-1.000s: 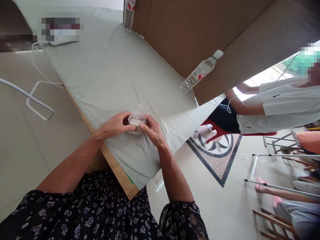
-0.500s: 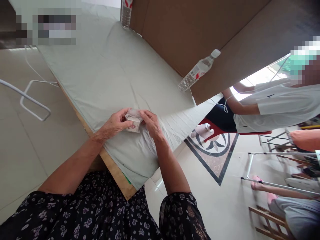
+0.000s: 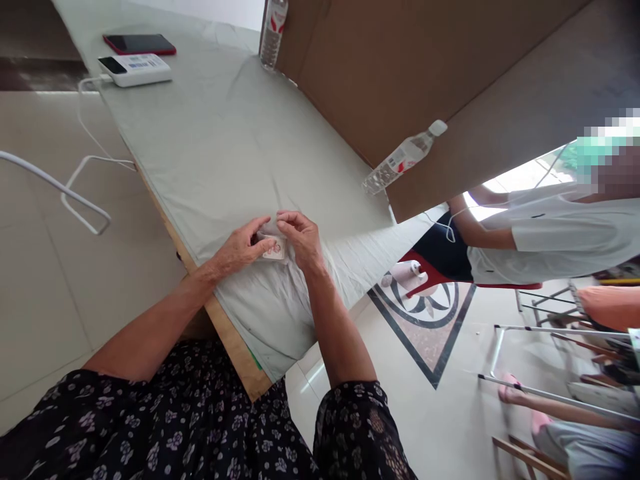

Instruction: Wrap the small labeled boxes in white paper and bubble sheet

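A small white packet (image 3: 275, 249) with a reddish print sits between both my hands, low over the pale green cloth of the table (image 3: 215, 147). My left hand (image 3: 240, 245) pinches its left side with thumb and fingers. Fingers curled, my right hand (image 3: 299, 237) grips its right and top edge. Most of the packet is hidden by my fingers.
A red phone (image 3: 139, 44) and a white power bank (image 3: 135, 69) with a cable lie at the far end. Two water bottles (image 3: 403, 157) (image 3: 273, 31) stand against brown cardboard panels (image 3: 400, 67). A person in white (image 3: 550, 230) sits at the right, near metal frames.
Both hands have turned the packet and lowered it closer to the cloth, and they now cover more of it. The camera view has shifted slightly, showing the phone and power bank.
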